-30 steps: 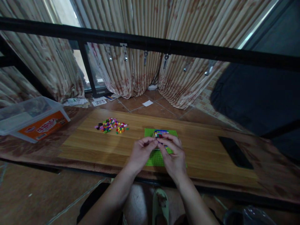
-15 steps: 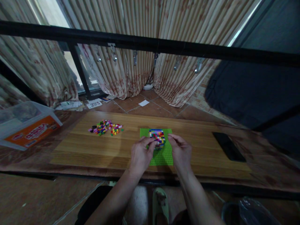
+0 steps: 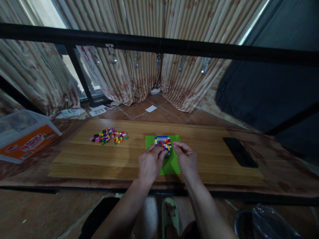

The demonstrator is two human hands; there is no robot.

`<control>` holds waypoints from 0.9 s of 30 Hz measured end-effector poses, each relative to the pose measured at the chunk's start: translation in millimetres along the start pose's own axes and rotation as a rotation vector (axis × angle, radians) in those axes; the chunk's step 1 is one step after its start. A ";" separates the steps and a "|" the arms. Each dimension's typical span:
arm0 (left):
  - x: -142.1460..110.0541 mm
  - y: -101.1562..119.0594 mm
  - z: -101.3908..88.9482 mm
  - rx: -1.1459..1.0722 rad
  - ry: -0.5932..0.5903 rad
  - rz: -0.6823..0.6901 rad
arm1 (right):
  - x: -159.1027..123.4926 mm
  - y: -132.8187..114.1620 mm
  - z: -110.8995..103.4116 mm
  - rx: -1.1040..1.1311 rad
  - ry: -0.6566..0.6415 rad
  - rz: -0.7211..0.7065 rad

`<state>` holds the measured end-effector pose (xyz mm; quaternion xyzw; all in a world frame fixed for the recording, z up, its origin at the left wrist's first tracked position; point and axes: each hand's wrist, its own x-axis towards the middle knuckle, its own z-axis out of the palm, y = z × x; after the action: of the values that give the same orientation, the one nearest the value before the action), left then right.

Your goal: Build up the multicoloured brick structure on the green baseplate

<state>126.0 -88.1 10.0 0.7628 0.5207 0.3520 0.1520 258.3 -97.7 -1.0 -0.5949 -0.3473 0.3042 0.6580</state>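
On the wooden board lies a green baseplate [image 3: 170,168] that carries a block of small multicoloured bricks [image 3: 163,142]. My left hand [image 3: 151,162] reaches over the near left side of the block, thumb and fingertips pinched together at its surface. Whatever sits in that pinch is too small to make out. At the block's right side is my right hand [image 3: 184,157], its thumb and forefinger also brought together. I cannot make out anything between them. Both hands hide parts of the baseplate and the block's near edge.
Loose coloured bricks [image 3: 106,135] lie in a pile on the left of the wooden board [image 3: 87,159]. A clear plastic box [image 3: 27,136] with an orange label stands at far left. A black phone-like slab [image 3: 239,152] lies at right. Curtains [image 3: 139,79] hang behind a dark rail.
My right hand has come closer to the block and my left hand. The left hand stays pinched over the block. The whole view has shifted slightly.
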 end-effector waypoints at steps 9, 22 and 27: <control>2.4 -2.8 0.9 -0.003 0.003 0.001 | -0.5 2.8 -0.3 -0.063 -0.048 -0.001; -1.0 -2.7 0.8 0.035 -0.005 0.039 | -3.6 7.5 14.2 -0.121 -0.067 0.012; -1.5 -1.2 0.8 0.064 -0.019 0.024 | -2.3 6.4 13.5 -0.186 -0.085 -0.048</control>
<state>125.5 -88.9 8.1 0.7769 0.5210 0.3294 0.1282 246.0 -91.2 -6.9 -0.6316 -0.4159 0.2798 0.5915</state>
